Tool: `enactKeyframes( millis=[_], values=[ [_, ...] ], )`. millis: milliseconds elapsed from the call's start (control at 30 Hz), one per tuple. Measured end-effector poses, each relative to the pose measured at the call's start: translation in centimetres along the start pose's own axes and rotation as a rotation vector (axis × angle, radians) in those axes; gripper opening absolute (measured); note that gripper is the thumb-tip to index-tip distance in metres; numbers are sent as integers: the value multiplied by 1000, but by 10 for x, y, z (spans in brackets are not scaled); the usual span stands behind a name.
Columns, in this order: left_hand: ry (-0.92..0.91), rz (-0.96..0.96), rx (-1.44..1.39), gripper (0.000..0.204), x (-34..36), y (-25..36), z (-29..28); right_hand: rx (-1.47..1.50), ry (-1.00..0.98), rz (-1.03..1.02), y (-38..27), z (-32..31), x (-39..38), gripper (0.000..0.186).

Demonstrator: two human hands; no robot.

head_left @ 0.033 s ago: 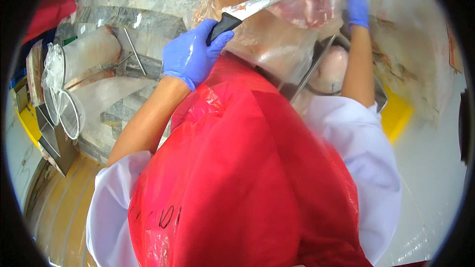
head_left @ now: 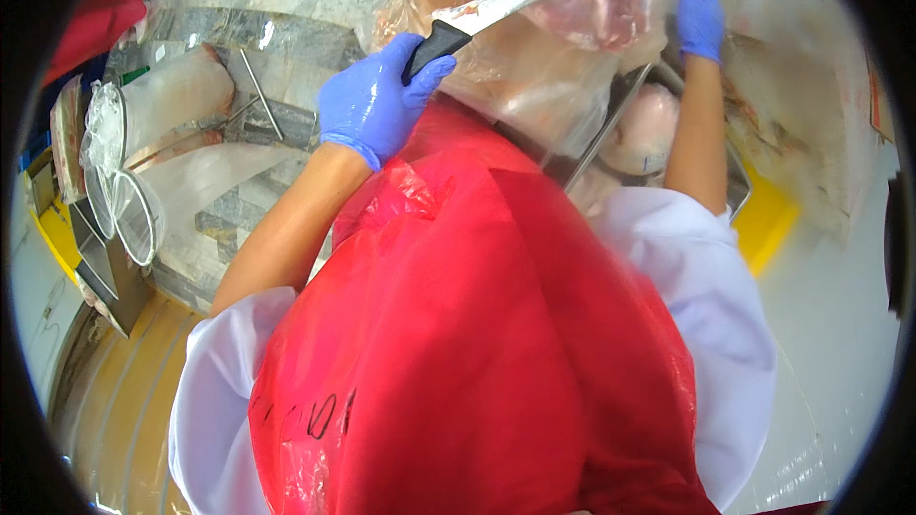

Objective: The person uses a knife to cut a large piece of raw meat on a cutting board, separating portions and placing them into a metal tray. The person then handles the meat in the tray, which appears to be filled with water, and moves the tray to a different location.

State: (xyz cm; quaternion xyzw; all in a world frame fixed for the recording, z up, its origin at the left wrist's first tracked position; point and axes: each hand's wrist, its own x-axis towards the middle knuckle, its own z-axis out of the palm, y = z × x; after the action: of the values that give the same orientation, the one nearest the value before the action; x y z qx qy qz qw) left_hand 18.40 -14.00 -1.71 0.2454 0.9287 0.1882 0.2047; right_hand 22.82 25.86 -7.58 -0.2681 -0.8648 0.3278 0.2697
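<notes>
"What's crowding my view?"

"From my remote seat, a red apron [head_left: 468,324] fills the near middle and hides whatever lies beneath it. A white sleeve [head_left: 692,267] bulges out on the right. Over on the left, a thin metal rod [head_left: 260,95] lies near a pale, cylinder-shaped thing [head_left: 176,100]. Something yellow [head_left: 768,215] shows right of the right forearm."

"And the meat, where do I have it?"

"Far middle! The meat [head_left: 611,5] sits between the two hands, running out past the far edge of my picture, with clear plastic [head_left: 534,95] bunched on its near side. Nearer and to the right, a metal rim [head_left: 608,132] slants past a pale rounded piece [head_left: 644,133]."

"Now the hands, quickly."

"Blue gloves both. The left hand [head_left: 374,100] wraps round the black handle of a knife [head_left: 496,10], thumb pointing right. The blade slants far and right, its end at the meat; how deep, I can't tell. The right hand [head_left: 698,14] is just beside the meat's right side, fingers pointing far. Gripping or merely resting? I can't tell."
</notes>
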Motion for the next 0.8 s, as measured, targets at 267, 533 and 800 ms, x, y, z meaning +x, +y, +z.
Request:
enactKeyframes(
  millis=[267, 533, 800],
  values=[
    [-21, -65, -261, 50, -10, -23, 26, -414, -284, -585, -110, 2, -48, 54],
    [-161, -152, -499, 51, -25, -47, 27, -579, -315, -532, -116, 24, -38, 29],
    [-193, -171, -588, 48, -23, -72, 18, -1055, -852, -326, -144, 30, 4, 24]
  ],
)
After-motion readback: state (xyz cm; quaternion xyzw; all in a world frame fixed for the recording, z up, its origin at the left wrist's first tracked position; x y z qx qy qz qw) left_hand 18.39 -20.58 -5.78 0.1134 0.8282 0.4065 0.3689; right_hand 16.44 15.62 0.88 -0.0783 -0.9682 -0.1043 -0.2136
